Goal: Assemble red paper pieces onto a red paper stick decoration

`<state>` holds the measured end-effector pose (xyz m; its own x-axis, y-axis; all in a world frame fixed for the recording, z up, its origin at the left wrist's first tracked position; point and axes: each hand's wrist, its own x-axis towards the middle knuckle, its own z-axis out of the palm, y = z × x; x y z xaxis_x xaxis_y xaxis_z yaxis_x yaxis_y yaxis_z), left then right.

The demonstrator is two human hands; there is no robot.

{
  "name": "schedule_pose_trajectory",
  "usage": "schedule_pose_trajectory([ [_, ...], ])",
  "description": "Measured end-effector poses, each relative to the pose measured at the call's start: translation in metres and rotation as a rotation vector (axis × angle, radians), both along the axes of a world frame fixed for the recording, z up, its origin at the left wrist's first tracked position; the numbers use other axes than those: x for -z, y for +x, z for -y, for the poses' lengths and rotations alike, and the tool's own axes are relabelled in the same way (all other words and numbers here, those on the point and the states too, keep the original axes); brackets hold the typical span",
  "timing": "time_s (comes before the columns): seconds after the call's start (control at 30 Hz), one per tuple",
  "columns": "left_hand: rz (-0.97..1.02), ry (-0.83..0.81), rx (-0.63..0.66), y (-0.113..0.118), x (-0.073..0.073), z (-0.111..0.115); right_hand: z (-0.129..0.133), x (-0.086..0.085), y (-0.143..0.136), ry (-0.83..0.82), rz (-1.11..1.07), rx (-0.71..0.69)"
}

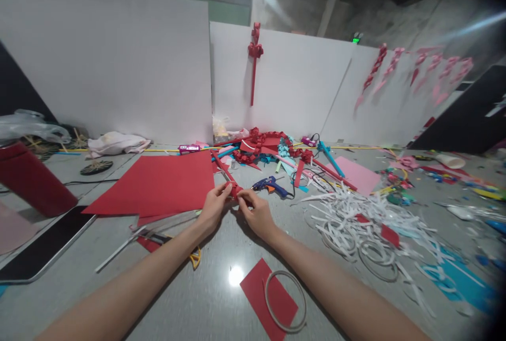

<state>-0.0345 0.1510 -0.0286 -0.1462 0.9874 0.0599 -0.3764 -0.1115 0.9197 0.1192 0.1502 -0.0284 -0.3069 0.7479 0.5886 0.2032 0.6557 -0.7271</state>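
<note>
At the middle of the head view my left hand (214,205) and my right hand (256,213) meet at a red paper stick (225,171). A small folded red paper piece (234,189) sits at its near end, pinched by the fingers of both hands. Its exact folds are partly covered by my fingertips. Just right of my hands lies a blue glue gun (272,185) with an orange trigger. A large red sheet (166,185) spreads to the left. Under my left forearm, yellow-handled scissors (194,257) are partly hidden.
A coiled pale strip (267,299) rests on a small red sheet (253,284) near me. White paper strips (340,225) pile up on the right. A dark-screened tablet (43,249) and a red roll (37,180) are at left. Red paper chains (253,154) lie by the white panel (292,77).
</note>
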Motion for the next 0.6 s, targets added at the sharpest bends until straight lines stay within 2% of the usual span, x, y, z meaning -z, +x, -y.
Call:
schedule_pose_trajectory([
  [0.2, 0.064, 0.003, 0.022, -0.0009, 0.0012, -0.0011, 0.0017, -0.0018, 0.0003, 0.026, -0.025, 0.066],
  [0.27, -0.001, 0.014, -0.023, -0.0015, 0.0012, -0.0005, 0.0021, -0.0024, 0.0003, 0.019, -0.029, 0.089],
  [0.37, -0.182, 0.074, -0.161, 0.0007, 0.0027, 0.0017, 0.0021, -0.0029, 0.0002, -0.003, -0.048, 0.094],
  [0.47, -0.317, 0.109, -0.174, 0.0037, 0.0047, 0.0030, 0.0016, -0.0025, 0.0004, -0.018, -0.068, 0.098],
  [0.6, -0.264, 0.118, -0.198, 0.0022, 0.0044, 0.0011, 0.0003, -0.0010, 0.0009, -0.024, -0.044, 0.068],
])
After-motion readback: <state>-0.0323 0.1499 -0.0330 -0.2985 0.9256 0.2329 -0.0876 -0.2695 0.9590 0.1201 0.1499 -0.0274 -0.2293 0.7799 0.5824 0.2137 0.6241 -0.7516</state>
